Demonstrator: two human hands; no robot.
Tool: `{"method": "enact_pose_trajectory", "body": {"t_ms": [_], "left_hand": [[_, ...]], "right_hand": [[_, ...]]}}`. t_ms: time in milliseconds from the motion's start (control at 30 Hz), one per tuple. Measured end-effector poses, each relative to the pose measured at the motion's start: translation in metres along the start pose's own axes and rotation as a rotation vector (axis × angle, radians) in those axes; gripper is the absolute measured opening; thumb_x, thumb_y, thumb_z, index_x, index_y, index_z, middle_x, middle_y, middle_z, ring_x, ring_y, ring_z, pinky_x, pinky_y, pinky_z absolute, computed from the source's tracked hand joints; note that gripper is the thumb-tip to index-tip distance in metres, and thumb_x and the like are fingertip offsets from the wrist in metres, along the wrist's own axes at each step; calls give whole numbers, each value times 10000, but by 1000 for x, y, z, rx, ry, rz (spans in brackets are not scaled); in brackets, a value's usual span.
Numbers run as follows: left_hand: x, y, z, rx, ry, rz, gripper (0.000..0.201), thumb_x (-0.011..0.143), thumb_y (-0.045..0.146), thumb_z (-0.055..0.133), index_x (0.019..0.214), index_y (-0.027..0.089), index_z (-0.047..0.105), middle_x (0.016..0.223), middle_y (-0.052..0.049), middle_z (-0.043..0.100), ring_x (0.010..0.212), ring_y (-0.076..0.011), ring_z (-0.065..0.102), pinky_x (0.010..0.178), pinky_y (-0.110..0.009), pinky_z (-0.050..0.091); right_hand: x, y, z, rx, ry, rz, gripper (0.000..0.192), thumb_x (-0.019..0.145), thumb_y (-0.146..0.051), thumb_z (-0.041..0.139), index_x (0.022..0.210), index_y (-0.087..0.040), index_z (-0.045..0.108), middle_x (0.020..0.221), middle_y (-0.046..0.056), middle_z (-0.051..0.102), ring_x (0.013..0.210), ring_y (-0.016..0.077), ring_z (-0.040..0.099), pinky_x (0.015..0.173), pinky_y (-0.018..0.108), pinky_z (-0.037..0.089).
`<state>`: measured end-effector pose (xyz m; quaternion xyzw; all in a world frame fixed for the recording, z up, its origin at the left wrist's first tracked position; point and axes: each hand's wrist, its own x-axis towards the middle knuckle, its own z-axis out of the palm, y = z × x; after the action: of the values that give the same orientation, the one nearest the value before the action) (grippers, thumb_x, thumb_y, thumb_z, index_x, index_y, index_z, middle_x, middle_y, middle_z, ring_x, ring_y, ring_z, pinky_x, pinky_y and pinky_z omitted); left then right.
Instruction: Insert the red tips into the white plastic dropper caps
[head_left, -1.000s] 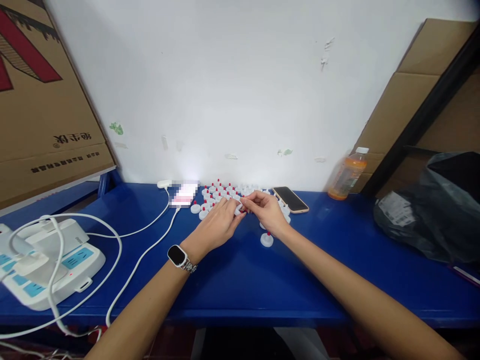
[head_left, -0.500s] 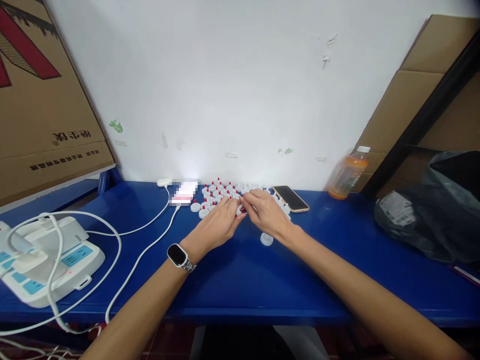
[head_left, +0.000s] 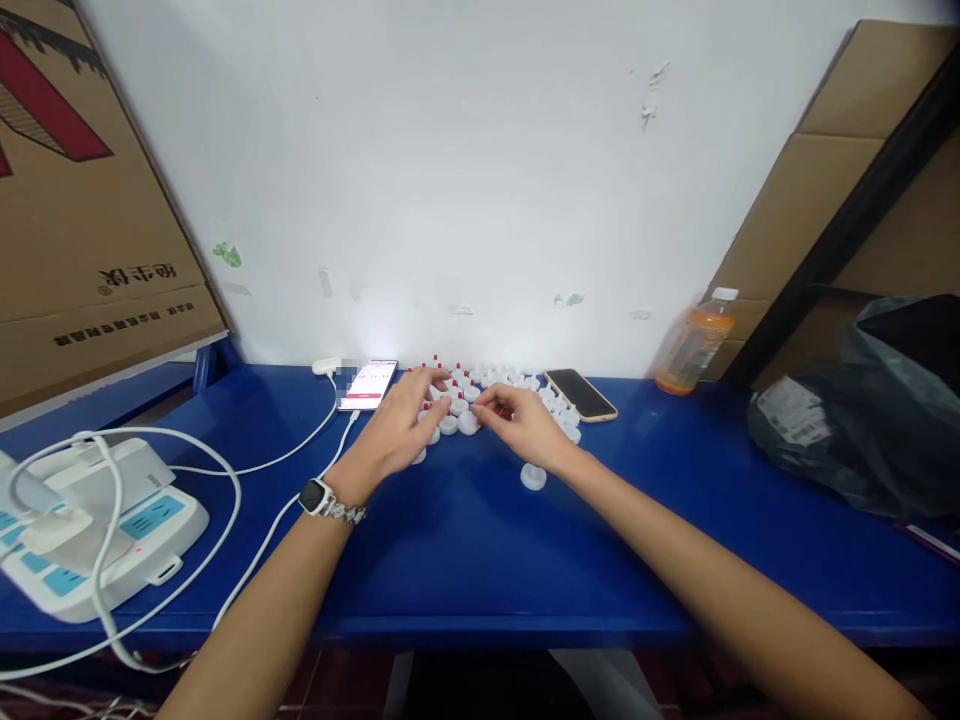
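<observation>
Many small white nozzle caps (head_left: 448,425) stand in a cluster by the wall, those on the left tipped in red. Over the left part of this cluster my left hand (head_left: 409,415) spreads its fingers, thumb apart, holding nothing that I can see. My right hand (head_left: 517,415) is closed, thumb and fingertips pinched beside a tilted white cap (head_left: 469,422) that they seem to touch. A bit of red shows under its curled fingers; what they hold is too small to make out. Nearer me lies a single white cap (head_left: 533,477), below the right wrist.
Behind my right hand lies a dark-screened phone (head_left: 581,395). A lit phone (head_left: 369,385) with a cable is left of the caps. A power strip (head_left: 150,530) with looping white cables takes up the left. An orange drink bottle (head_left: 696,345) and black plastic bag (head_left: 855,420) are right.
My hands were together around a small white and red piece. They have parted: the left has moved left and opened over the caps, while the right stays pinched near the same place.
</observation>
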<state>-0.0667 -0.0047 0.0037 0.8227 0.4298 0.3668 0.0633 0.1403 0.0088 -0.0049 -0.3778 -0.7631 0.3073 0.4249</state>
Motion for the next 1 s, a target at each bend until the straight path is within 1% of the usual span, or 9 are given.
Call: {"method": "enact_pose_trajectory", "body": {"t_ms": [100,200,367,467,533,633,767,900,1000], "left_hand": [[4,-6,-3,24,77,-17,326,1037,382,302,1100,198,564,1065,-69,606,1031,-224,558,945,-412,438],[5,-6,2,60,55,3,331,1038,380,303,1013,197,578,1019,-66,595,1004,-223,545,928,-403,436],[5,-2,9,83,15,17,301,1031,371,334,998,199,578,1019,-64,598,991,-225,539,920,-405,437],[4,2,12,88,0,56,231,1014,332,386,1024,201,576,1030,-62,598,994,-220,543,914,-395,440],[3,6,16,108,-35,102,186,991,321,439,1010,202,580,1006,-57,593,985,-219,545,913,-393,442],[2,9,22,174,-123,149,138,944,322,526,989,211,593,993,-53,592,991,-234,545,906,-405,445],[3,2,25,247,-217,163,128,930,207,482,953,214,608,986,-62,601,976,-239,552,887,-415,451],[5,-10,25,247,-231,159,173,935,174,437,952,203,607,982,-76,592,959,-237,554,864,-402,469],[4,-9,24,254,-207,156,135,945,267,489,951,207,610,997,-73,585,961,-239,552,860,-404,471]], "right_hand": [[0,1,8,-144,-180,-54,107,862,-163,568,848,-170,674,753,15,697,683,131,623,665,245,453],[4,0,16,-290,-257,-108,127,839,-120,568,865,-171,682,759,16,704,681,132,624,671,249,441],[6,-6,4,-341,-138,-136,143,898,-239,567,999,-195,659,737,-4,675,670,132,600,658,248,412],[-8,-10,-17,-477,-29,-109,167,911,-345,571,913,-199,652,646,-22,590,595,125,532,609,252,367],[-23,-9,-30,-579,-51,-94,178,869,-377,634,874,-199,644,606,-37,548,562,119,499,608,258,348],[-42,-1,-41,-618,-170,-101,93,845,-270,659,900,-198,642,597,-53,562,569,111,518,721,281,375],[-45,12,-51,-629,-185,-102,65,854,-172,620,911,-195,642,657,-33,630,656,130,588,820,313,377],[-34,17,-61,-611,-162,-68,105,847,-237,659,946,-205,646,684,-26,663,647,141,597,717,286,383],[-30,16,-65,-535,-175,-22,155,820,-303,705,932,-208,655,686,-25,670,611,132,587,620,256,361]]}}
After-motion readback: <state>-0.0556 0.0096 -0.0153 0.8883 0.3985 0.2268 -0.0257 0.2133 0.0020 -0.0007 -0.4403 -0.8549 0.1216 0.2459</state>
